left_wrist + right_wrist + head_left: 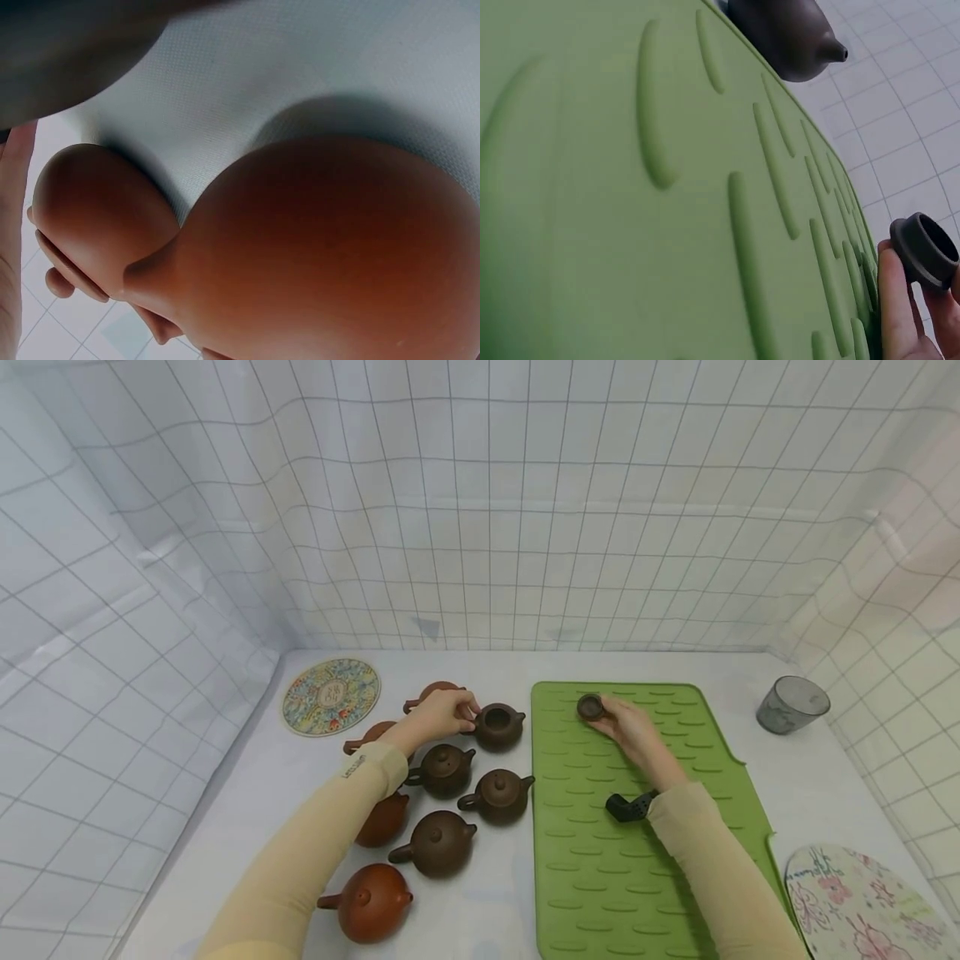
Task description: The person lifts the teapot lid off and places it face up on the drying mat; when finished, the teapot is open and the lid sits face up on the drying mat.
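A small dark brown teapot stands at the back of the table with its round mouth uncovered and its spout to the right. My left hand pinches its handle from the left. Over the green mat, my right hand holds a dark brown teapot lid between thumb and fingers. In the right wrist view the lid is tipped, with its hollow rimmed underside showing. Left of the open teapot and nearer me stand lidded dark brown teapots and reddish-brown teapots, some partly hidden by my left arm.
The green ridged mat covers the table's right half. A grey translucent cup stands at the far right. A patterned round mat lies back left, a floral one front right. White gridded cloth encloses the table.
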{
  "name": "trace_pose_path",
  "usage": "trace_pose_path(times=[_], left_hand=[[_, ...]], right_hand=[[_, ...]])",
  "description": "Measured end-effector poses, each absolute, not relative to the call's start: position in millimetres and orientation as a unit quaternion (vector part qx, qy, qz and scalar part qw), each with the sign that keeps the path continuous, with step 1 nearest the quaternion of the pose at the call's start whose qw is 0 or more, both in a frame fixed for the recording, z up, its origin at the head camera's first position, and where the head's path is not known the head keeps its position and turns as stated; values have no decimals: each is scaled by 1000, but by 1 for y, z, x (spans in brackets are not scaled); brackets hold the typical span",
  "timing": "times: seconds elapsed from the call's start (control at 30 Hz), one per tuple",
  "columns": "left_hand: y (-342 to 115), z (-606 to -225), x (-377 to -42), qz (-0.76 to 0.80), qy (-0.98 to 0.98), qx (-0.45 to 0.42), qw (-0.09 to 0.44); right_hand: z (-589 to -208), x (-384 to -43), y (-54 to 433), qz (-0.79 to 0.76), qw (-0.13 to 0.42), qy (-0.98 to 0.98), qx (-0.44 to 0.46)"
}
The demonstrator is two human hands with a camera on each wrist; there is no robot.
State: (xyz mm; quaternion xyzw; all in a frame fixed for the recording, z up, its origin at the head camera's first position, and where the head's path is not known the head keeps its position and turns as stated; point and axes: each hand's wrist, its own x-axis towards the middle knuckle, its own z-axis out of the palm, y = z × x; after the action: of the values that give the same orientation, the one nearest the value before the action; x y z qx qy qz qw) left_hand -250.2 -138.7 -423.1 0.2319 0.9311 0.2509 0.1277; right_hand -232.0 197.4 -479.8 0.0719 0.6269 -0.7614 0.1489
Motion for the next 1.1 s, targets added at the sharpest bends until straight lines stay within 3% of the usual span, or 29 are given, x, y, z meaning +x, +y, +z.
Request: trace_pose_path(times=[0.6,1.1], left_hand=[[-139,-422,-249,246,931,240,124],[-139,-427,-253,244,933,231,128]], right_hand=[[-471,-227,183,-559,45,816,141],[-472,-230,185,-536,44,831,142]])
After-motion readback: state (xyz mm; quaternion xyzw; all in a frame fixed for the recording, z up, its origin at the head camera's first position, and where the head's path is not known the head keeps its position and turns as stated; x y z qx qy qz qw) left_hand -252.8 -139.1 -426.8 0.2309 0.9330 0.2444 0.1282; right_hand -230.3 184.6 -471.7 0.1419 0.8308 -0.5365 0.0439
